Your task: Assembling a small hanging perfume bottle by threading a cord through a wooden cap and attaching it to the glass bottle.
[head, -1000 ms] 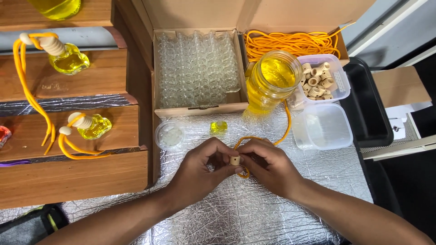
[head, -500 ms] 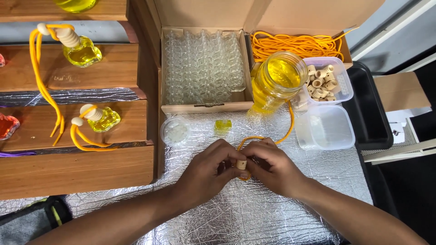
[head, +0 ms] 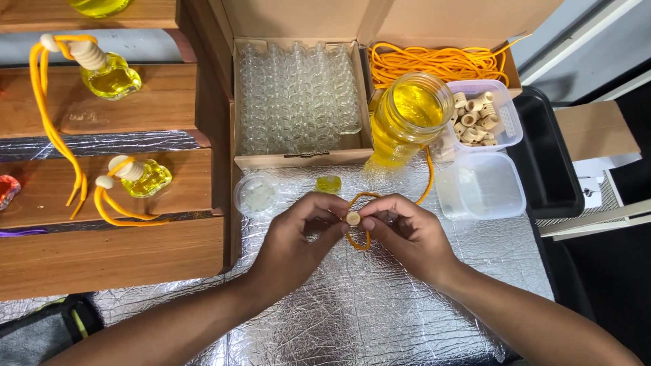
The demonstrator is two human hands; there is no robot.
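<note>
In the head view, a small wooden cap [head: 352,218] is pinched between the fingertips of the left hand [head: 298,237] and the right hand [head: 407,234], above the foil mat [head: 380,312]. An orange cord [head: 359,220] is looped around the cap and held in the same pinch. Just beyond lie a small yellow bottle [head: 329,184], a jar [head: 407,118] and a box of empty bottles [head: 298,98].

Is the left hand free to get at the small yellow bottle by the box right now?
Probably not yet: the left hand and right hand both pinch the wooden cap. The small yellow bottle sits unobstructed just beyond.
</note>
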